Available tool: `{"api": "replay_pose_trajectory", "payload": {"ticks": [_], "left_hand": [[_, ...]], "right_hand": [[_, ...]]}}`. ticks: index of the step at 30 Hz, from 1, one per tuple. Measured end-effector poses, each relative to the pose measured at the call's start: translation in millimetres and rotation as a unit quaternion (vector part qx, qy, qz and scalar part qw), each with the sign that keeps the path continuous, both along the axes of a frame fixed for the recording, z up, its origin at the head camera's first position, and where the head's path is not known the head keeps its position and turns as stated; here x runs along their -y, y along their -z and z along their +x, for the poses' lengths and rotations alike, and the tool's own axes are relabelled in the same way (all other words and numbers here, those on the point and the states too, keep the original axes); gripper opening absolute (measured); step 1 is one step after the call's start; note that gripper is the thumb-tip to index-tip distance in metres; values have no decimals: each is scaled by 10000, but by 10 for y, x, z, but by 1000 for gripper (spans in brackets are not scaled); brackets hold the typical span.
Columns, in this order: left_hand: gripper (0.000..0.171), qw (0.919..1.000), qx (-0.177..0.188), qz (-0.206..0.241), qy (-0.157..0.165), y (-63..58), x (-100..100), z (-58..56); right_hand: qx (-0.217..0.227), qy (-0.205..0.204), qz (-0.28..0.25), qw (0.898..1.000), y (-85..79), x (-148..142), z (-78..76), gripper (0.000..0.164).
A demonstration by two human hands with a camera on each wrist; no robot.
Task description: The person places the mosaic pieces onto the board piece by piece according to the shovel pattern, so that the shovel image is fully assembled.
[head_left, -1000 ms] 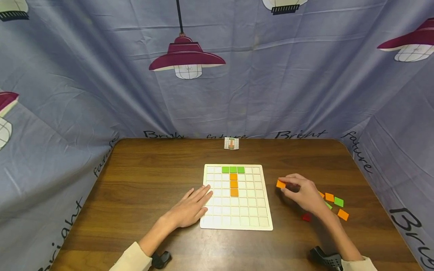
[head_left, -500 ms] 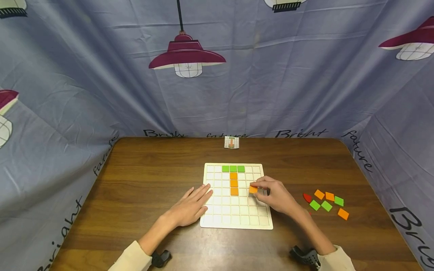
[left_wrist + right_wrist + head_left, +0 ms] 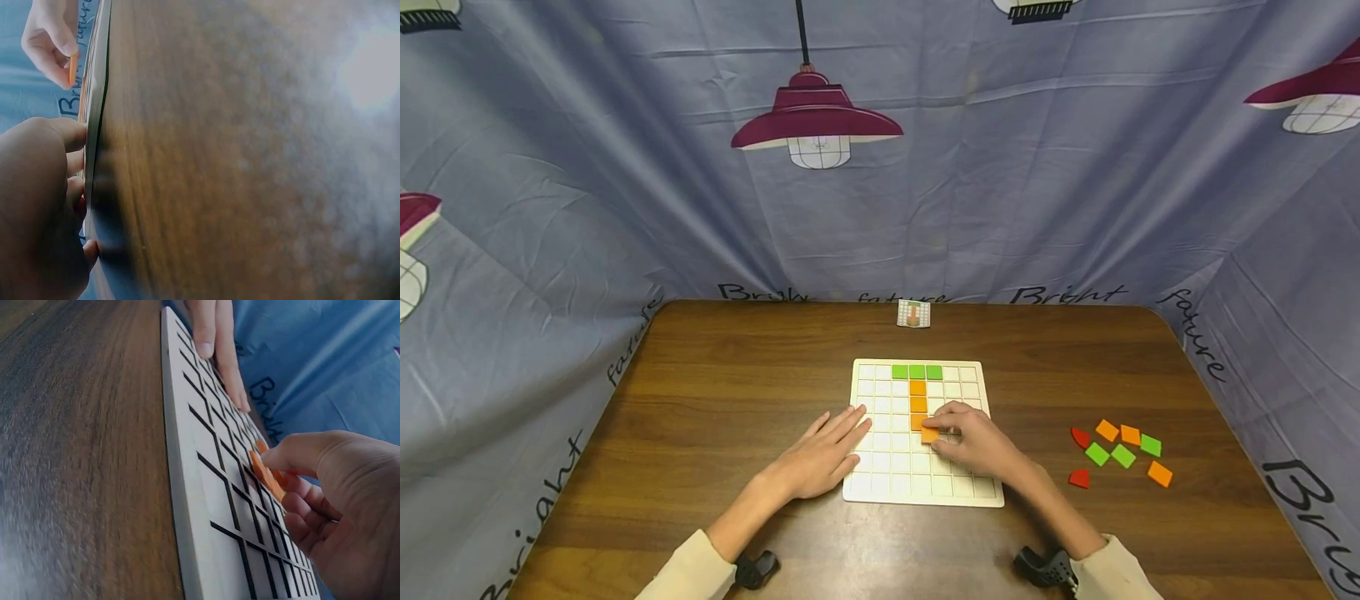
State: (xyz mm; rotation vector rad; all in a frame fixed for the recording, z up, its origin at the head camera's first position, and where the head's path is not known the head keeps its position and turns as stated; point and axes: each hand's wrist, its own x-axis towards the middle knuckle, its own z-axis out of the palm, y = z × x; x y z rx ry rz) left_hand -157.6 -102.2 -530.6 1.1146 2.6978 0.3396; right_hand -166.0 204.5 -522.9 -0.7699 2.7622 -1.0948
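A white grid board [image 3: 880, 492] lies on the table with a row of green square tiles [image 3: 917, 372] at its far side and a column of orange tiles [image 3: 917, 404] running down from them. My right hand [image 3: 973, 442] pinches an orange square tile [image 3: 929, 436] between thumb and fingers, close over the board by the column's near end. In the right wrist view that pinched tile [image 3: 267, 475] stands tilted above the grid. My left hand [image 3: 816, 458] rests on the board's left edge, its fingers extended over the outer squares.
Loose orange and green square tiles [image 3: 1123, 455] and red curved pieces [image 3: 1079, 478] lie on the table at the right. A small card [image 3: 913, 313] with a printed grid pattern sits at the table's far edge. A blue-grey curtain [image 3: 1000, 208] hangs behind.
My right hand has carried the orange tile leftward from beside the board to the near end of the orange column. My left hand has stayed on the board's left edge.
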Motion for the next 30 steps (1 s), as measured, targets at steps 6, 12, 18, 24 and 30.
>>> {"api": "replay_pose_trajectory", "payload": {"ticks": [6,12,18,24,30], "left_hand": [[58,10000,18,3,5,-14,-4,-6],[58,10000,52,-34,-27,-4,-2,-6],[58,10000,72,-47,-34,16,-1,-3],[58,10000,57,-26,-48,19,-5,1],[58,10000,68,-40,-58,14,-7,7]], "right_hand": [[-9,-128,52,9999,66,53,-9,31],[-1,-260,43,9997,79,89,11,30],[-169,-323,153,9992,74,103,20,28],[-147,-298,176,9993,85,99,27,28],[-210,-303,176,9992,84,96,29,28]]}}
